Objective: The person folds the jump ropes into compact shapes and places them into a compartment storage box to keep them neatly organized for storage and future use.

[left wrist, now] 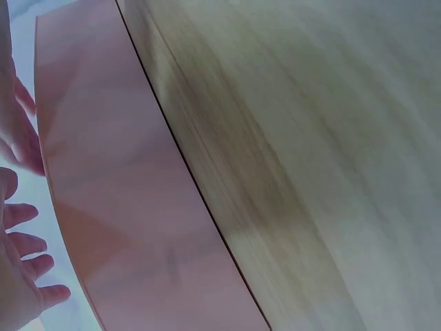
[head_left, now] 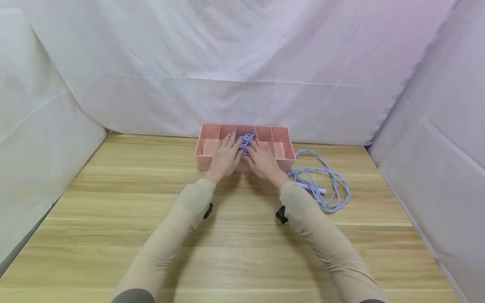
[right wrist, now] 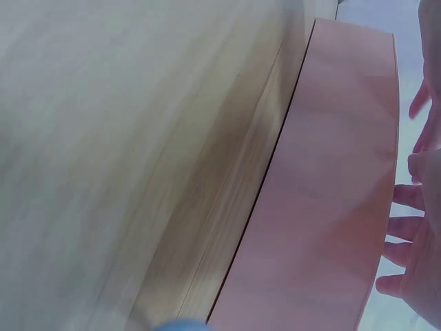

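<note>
Left hand and right hand are showing outspread fingers, gripping nothing | coiled lavender-blue cord is lying between them, inside pink rectangular divided box | touching: unclear

Box looks smth plastic, tbl wood-grained.

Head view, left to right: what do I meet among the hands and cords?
Left hand, bundled cord in the box, right hand, loose cord on the table.
</note>
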Available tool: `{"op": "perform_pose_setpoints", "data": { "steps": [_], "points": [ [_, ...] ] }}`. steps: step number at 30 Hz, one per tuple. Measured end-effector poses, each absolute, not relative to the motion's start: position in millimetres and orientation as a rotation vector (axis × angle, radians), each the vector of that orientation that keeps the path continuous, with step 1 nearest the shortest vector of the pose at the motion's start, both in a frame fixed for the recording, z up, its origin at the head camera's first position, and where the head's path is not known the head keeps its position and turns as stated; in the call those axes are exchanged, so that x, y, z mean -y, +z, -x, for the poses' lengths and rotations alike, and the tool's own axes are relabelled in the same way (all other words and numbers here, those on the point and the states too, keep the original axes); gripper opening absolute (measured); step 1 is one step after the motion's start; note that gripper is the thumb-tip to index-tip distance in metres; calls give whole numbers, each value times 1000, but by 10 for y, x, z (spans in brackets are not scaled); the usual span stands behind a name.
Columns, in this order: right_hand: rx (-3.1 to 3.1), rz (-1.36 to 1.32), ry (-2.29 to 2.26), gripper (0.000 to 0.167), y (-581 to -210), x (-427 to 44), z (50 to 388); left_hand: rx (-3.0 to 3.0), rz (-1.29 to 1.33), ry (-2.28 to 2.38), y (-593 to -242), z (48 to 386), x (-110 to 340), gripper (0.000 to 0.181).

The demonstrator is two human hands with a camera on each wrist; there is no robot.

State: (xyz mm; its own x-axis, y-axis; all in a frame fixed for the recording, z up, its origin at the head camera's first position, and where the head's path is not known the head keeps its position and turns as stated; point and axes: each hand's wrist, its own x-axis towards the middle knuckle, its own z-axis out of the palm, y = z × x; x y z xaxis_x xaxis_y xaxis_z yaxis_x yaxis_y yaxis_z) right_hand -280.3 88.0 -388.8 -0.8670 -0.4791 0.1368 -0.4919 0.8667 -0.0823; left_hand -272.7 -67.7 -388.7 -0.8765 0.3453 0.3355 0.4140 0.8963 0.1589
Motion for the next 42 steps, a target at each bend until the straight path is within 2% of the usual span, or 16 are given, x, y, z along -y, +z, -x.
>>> {"op": "perform_pose_setpoints", "data": {
  "steps": [21,34,42],
  "points": [
    [2857,-734,289,52,-3833,-1423,2416,2780,499,-289,-3897,2394,711,49],
    [2869,-684,461,51,-3775,-1961,2157,2850,629,-266,-3952,2064,403,54],
    [2862,-610,443,51,-3721,-2258,2046,2878,744,-323,-3978,1993,134,54]
  ]
}}
